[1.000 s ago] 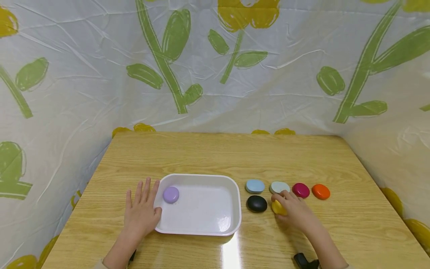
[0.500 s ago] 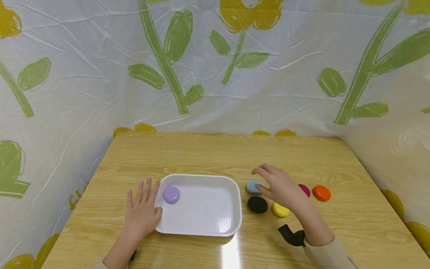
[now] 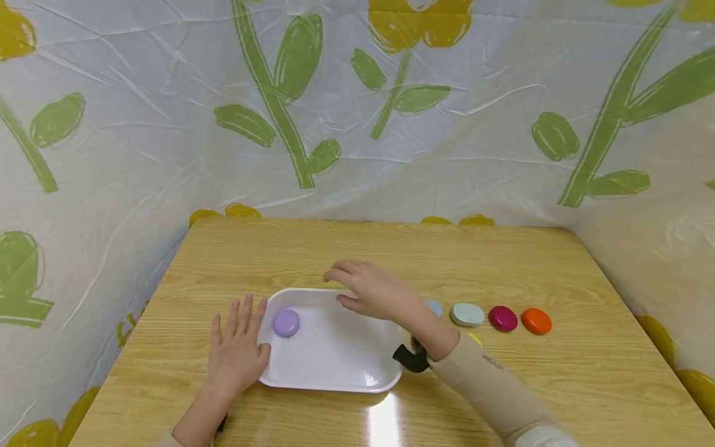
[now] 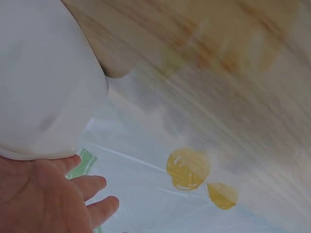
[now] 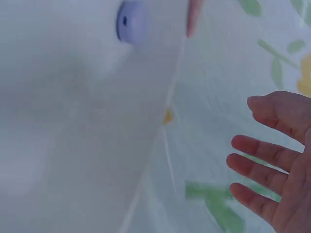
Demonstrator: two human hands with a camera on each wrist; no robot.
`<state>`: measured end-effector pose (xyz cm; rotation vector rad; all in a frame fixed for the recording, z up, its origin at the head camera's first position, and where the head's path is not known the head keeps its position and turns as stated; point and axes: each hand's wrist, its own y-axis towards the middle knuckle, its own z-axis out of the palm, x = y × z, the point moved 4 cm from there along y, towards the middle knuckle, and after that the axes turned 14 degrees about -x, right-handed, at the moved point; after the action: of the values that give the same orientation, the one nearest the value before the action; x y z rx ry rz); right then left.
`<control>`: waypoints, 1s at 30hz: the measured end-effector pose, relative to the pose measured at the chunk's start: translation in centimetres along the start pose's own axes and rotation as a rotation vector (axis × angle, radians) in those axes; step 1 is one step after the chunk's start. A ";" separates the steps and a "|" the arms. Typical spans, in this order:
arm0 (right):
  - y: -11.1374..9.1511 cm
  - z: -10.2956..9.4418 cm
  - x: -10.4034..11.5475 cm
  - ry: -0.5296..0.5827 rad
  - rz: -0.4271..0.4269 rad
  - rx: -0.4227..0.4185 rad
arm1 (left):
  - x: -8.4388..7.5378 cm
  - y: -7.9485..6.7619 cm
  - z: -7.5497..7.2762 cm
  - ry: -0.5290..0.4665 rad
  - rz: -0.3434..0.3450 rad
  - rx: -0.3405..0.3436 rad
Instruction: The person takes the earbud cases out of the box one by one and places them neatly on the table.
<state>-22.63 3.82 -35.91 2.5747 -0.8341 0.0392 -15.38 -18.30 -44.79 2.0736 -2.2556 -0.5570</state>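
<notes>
A white rectangular tray (image 3: 335,351) lies on the table, with a smooth round lilac piece (image 3: 287,323) at its left end. My left hand (image 3: 237,351) rests against the tray's left rim, fingers spread and straight. The left wrist view shows that hand (image 4: 43,199) right at the tray's edge (image 4: 43,92). Over the tray's far right part is my right hand (image 3: 377,290), fingers apart and nothing between them. In the right wrist view the same hand (image 5: 282,162) appears empty, and the lilac piece (image 5: 133,22) shows a small dark hole.
Right of the tray sit similar rounded pieces: light blue (image 3: 434,307), pale green (image 3: 468,315), magenta (image 3: 503,318) and orange (image 3: 537,321). The right forearm mostly hides a yellow piece (image 3: 476,339) and a black one. A flower-printed sheet (image 3: 447,174) surrounds the wooden table (image 3: 301,248).
My right hand has let go of the yellow piece, leaving it on the table, and moved left past the light blue piece to the tray. My left hand has stayed put.
</notes>
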 end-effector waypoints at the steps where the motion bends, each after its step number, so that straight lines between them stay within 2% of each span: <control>1: 0.4 0.7 0.4 0.005 -0.016 0.021 | 0.0 0.0 0.0 0.002 0.000 0.001; 9: 2.7 4.8 2.7 -0.028 -0.101 0.175 | 0.0 0.1 -0.1 0.020 0.009 0.005; 13: 3.4 6.5 3.8 -0.034 -0.126 0.277 | -0.1 0.2 -0.1 0.025 0.008 0.019; 15: 3.5 7.5 4.2 -0.026 -0.139 0.302 | -0.1 0.1 -0.1 0.020 0.006 0.026; 19: 3.5 9.3 4.5 -0.069 -0.185 0.290 | 0.0 0.1 0.0 0.009 0.003 0.029; 24: 3.3 10.9 4.9 -0.231 -0.262 0.270 | 0.0 0.1 0.0 0.024 0.008 0.031; 30: 3.2 11.7 5.2 -0.297 -0.258 0.303 | 0.0 0.1 0.0 0.034 0.008 0.038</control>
<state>-21.41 -6.13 -44.50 3.0048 -0.6251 -0.3251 -15.53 -18.32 -44.79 2.0736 -2.2724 -0.4781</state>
